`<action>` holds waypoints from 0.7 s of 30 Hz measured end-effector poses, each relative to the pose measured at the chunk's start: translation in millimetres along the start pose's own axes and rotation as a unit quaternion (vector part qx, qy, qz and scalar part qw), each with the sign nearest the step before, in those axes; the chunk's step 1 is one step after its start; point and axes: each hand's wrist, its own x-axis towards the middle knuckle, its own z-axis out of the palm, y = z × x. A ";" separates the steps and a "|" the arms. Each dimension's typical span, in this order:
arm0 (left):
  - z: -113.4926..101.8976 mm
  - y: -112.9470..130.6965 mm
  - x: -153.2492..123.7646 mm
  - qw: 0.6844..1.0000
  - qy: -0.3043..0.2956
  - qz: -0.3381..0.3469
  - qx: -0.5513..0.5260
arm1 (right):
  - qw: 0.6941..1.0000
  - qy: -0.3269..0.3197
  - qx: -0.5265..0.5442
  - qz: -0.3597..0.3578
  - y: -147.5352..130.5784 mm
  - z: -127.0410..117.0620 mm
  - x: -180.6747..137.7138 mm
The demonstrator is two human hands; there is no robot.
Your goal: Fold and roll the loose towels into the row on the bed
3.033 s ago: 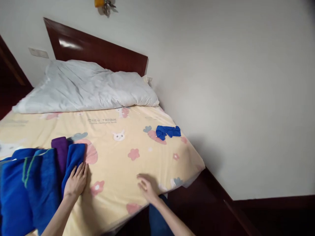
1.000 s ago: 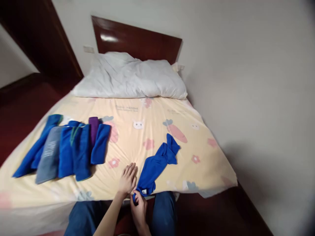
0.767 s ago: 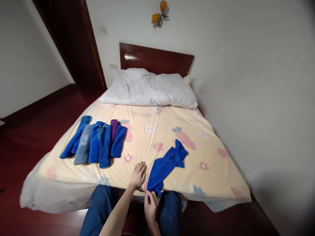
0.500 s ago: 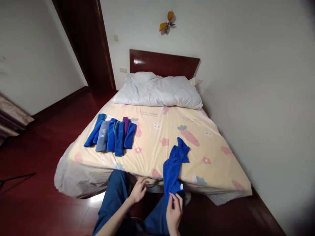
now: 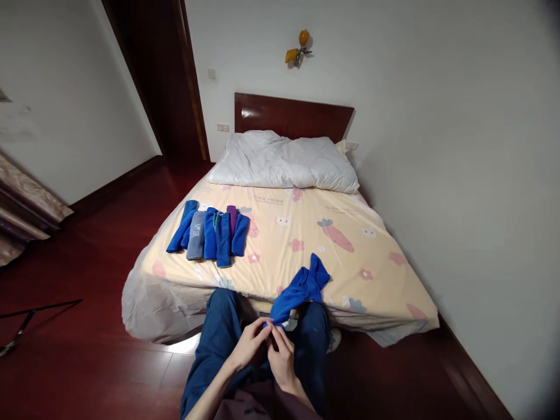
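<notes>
A crumpled blue towel (image 5: 300, 290) trails from the bed's front edge toward me, its far end lying on the sheet. Between my knees, its near end is pinched in the fingertips of my right hand (image 5: 282, 354). My left hand (image 5: 249, 345) meets the right one there, with thumb and fingers closed at the same end of the towel. A small white label (image 5: 286, 324) shows close to my fingers. The very edge of the cloth is partly hidden by both hands.
On the bed's left side lie several folded blue towels (image 5: 223, 239), a grey one (image 5: 196, 236) with lettering and a purple one (image 5: 232, 216). A grey-white quilt (image 5: 284, 160) is bunched by the headboard (image 5: 293, 116). A dark thin stand (image 5: 28, 318) is on the floor at left.
My right hand has drawn the towel's near end left, to between my knees. My left hand, empty and apart before, has come over to it. The view has shifted slightly.
</notes>
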 end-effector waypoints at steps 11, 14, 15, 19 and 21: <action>-36.6 18.0 -17.2 0.960 -0.038 0.133 0.243 | 0.995 -0.068 0.056 -0.045 -25.6 -11.4 8.0; -31.3 27.2 -11.8 0.944 -0.051 0.161 0.282 | 0.999 -0.008 0.028 -0.039 -29.1 -7.9 12.6; -29.2 29.9 -9.2 0.940 -0.048 0.172 0.291 | 0.999 0.011 0.017 -0.030 -30.4 -7.8 15.7; -26.7 35.5 -3.9 0.923 0.008 0.252 0.292 | 0.999 0.039 -0.020 0.023 -30.8 -20.5 34.1; -29.3 34.8 -7.0 0.917 0.027 0.286 0.278 | 0.999 0.028 -0.029 0.036 -27.4 -33.2 44.5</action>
